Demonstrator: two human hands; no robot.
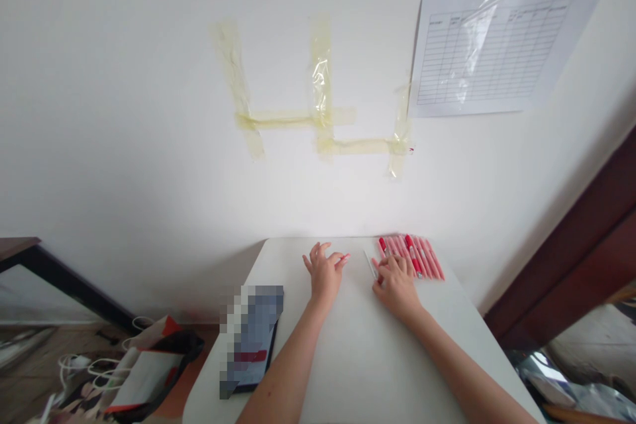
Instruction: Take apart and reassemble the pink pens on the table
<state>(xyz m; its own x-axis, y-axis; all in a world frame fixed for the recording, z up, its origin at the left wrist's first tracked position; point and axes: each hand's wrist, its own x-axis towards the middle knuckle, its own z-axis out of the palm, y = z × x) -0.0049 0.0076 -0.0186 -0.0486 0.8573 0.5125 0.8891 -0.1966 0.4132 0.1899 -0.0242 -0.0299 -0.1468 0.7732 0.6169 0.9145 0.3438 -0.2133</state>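
Observation:
On the far end of a white table (358, 358) lies a row of several pink pen-like tubes (423, 258), side by side, with one brighter red tube among them. My right hand (395, 285) rests against the row's near ends, fingers curled. A thin white stick (370, 264) runs from under that hand's thumb side; I cannot tell if the hand grips it. My left hand (324, 273) is a little to the left, palm down, and a small pink piece (344, 257) sits at its thumb and fingertip.
A dark tablet (251, 338), partly blurred out, lies on the table's left edge. The table's far end meets a white wall bearing yellowed tape strips (283, 118) and a ruled paper chart (491, 46). Bags and cables (149, 371) lie on the floor at left.

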